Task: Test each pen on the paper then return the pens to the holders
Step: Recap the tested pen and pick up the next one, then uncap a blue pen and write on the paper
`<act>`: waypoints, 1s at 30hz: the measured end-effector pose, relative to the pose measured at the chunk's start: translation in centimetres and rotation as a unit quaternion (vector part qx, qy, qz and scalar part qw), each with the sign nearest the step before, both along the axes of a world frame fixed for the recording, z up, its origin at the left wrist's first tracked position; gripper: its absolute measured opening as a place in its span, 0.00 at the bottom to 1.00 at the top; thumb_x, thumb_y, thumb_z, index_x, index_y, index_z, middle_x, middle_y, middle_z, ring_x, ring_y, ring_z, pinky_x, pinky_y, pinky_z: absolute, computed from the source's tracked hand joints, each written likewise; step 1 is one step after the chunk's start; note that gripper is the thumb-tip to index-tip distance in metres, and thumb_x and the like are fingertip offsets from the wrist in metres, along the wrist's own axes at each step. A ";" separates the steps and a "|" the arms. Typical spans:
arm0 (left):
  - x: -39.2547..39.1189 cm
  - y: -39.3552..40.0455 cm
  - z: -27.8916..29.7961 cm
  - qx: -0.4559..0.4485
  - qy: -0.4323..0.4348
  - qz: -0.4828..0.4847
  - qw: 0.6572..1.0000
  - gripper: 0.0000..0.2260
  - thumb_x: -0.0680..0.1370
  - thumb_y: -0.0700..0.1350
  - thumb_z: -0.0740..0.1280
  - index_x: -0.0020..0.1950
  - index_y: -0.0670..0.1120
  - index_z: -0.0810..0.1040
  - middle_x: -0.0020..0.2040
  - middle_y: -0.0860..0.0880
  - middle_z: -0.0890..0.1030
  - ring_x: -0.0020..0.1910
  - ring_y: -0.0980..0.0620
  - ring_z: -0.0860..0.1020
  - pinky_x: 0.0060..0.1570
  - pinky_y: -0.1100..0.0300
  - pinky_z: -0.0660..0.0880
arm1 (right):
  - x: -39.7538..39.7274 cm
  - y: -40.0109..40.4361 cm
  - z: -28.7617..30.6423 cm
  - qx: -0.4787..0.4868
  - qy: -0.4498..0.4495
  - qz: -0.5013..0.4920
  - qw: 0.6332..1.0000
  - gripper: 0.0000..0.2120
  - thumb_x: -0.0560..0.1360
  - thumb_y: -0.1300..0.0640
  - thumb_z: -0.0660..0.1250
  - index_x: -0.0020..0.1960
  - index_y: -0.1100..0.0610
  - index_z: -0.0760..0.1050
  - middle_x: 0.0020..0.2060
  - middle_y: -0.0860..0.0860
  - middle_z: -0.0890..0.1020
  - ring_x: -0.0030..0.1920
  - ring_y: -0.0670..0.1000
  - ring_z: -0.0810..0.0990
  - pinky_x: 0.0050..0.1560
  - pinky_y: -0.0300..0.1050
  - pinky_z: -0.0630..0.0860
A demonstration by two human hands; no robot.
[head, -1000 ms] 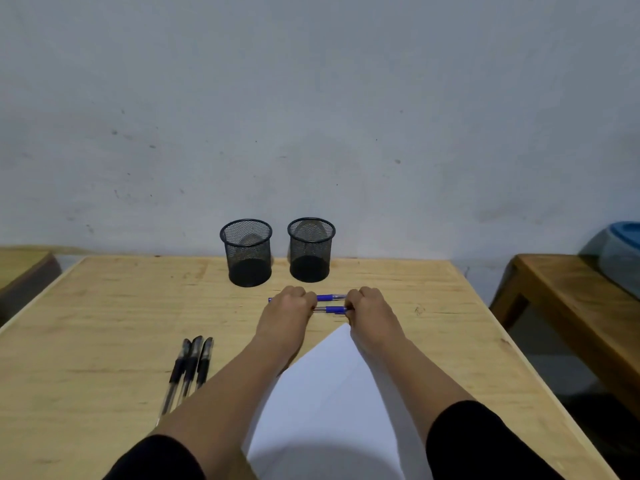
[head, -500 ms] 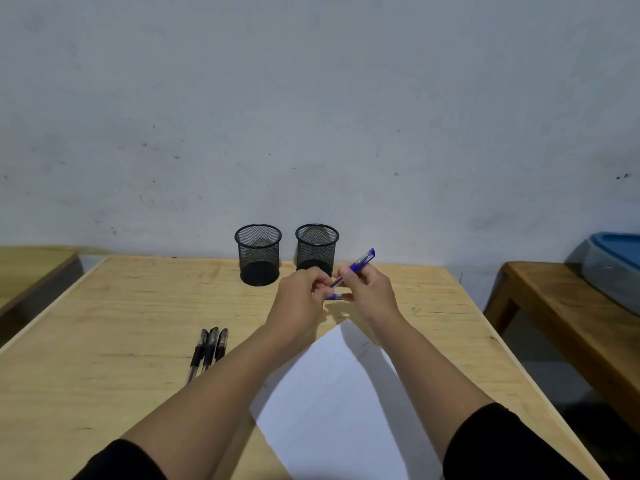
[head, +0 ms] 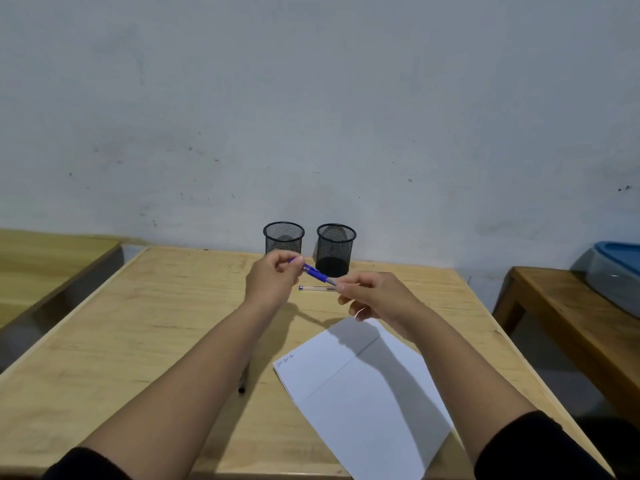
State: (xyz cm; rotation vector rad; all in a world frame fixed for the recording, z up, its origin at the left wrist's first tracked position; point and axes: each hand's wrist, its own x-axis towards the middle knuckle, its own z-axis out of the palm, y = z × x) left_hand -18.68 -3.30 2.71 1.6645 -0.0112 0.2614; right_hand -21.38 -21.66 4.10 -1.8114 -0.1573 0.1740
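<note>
Both hands pinch one blue pen (head: 316, 273) above the worktop (head: 145, 327): left hand (head: 272, 284) at its upper end, right hand (head: 375, 299) at its lower end. Another pen (head: 317, 288) lies beneath, near two mesh holders (head: 284, 237) at the far edge. Paper (head: 367, 393) lies toward the near right corner.

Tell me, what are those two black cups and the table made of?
The two cups, left holder and right holder, look like black wire mesh, probably painted metal: you can see through their walls. The table looks like pale wood or plywood with a matte finish, showing grain streaks and a lighter edge strip.
</note>
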 end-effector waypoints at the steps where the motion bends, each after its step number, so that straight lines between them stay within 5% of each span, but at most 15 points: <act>1: -0.1 0.4 -0.6 -0.029 0.021 0.010 0.999 0.05 0.75 0.43 0.67 0.40 0.51 0.77 0.37 0.49 0.81 0.37 0.51 0.79 0.52 0.52 0.76 | -0.2 -0.2 -0.1 0.072 0.033 -0.002 0.997 0.08 0.73 0.57 0.70 0.50 0.60 0.81 0.34 0.50 0.82 0.29 0.46 0.76 0.30 0.36 0.75; 6: -1.1 0.9 -2.6 -0.088 0.076 -0.038 0.993 0.02 0.75 0.42 0.68 0.42 0.47 0.79 0.37 0.49 0.82 0.34 0.58 0.80 0.40 0.65 0.77 | -1.1 1.6 -1.4 0.253 0.063 -0.041 0.964 0.06 0.74 0.61 0.68 0.49 0.62 0.78 0.33 0.53 0.81 0.28 0.44 0.77 0.27 0.32 0.75; 9: -1.8 0.4 -2.8 -0.091 0.065 -0.082 0.990 0.06 0.75 0.40 0.67 0.40 0.48 0.79 0.36 0.49 0.82 0.33 0.61 0.81 0.34 0.72 0.76 | -1.5 3.4 -2.1 0.254 0.029 -0.050 0.965 0.04 0.75 0.62 0.66 0.48 0.63 0.75 0.29 0.52 0.78 0.25 0.43 0.74 0.24 0.33 0.71; 21: -0.5 0.5 -0.2 -0.049 0.058 -0.090 0.993 0.10 0.75 0.36 0.66 0.36 0.47 0.79 0.32 0.49 0.78 0.25 0.63 0.77 0.34 0.70 0.77 | -1.9 3.6 -2.0 0.219 -0.116 -0.111 0.962 0.08 0.76 0.64 0.64 0.38 0.58 0.73 0.23 0.48 0.75 0.22 0.44 0.70 0.22 0.34 0.66; 25: 0.6 6.6 -1.1 0.011 0.083 0.102 0.991 0.05 0.75 0.41 0.67 0.40 0.46 0.80 0.38 0.46 0.80 0.25 0.61 0.76 0.52 0.56 0.75 | -2.1 -2.2 -1.7 0.259 -0.114 -0.192 0.940 0.11 0.75 0.65 0.63 0.35 0.57 0.72 0.22 0.48 0.75 0.23 0.45 0.69 0.20 0.35 0.64; 30: -0.9 4.2 -3.2 0.200 0.040 0.010 0.979 0.07 0.72 0.40 0.70 0.36 0.52 0.78 0.32 0.54 0.79 0.31 0.60 0.74 0.34 0.69 0.69 | -1.6 -2.1 -3.3 0.233 -0.060 -0.173 0.955 0.06 0.76 0.62 0.64 0.41 0.59 0.76 0.26 0.51 0.77 0.24 0.45 0.72 0.22 0.35 0.67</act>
